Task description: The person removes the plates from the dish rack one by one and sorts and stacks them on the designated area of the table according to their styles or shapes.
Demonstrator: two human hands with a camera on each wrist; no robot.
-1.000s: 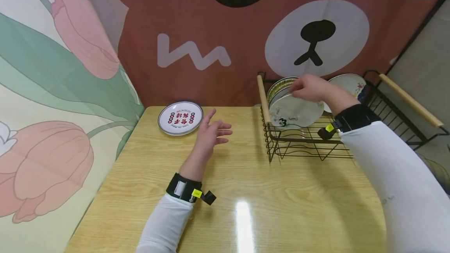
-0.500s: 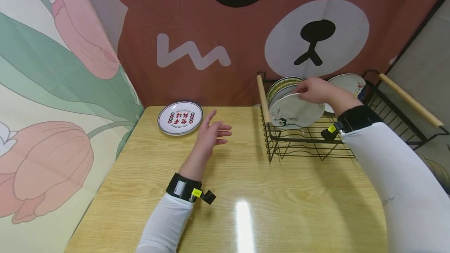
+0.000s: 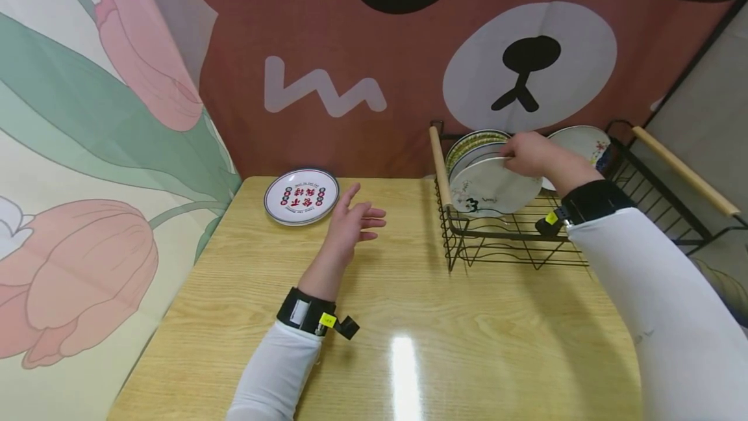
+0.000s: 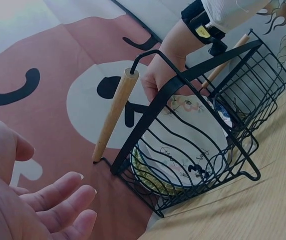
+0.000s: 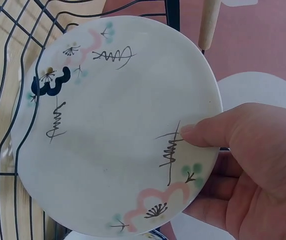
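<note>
Head view: at right, the right hand (image 3: 533, 152) pinches 1 plate (image 3: 495, 191) in the rack (image 3: 441, 167); at centre, the left hand (image 3: 349, 221) spreads loosely.

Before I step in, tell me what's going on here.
Someone is handling plates with both hands in view. The right hand pinches the rim of a white floral plate in a black wire rack, where more plates stand. The left hand is open over the table, holding nothing, near a red-lettered plate.
</note>
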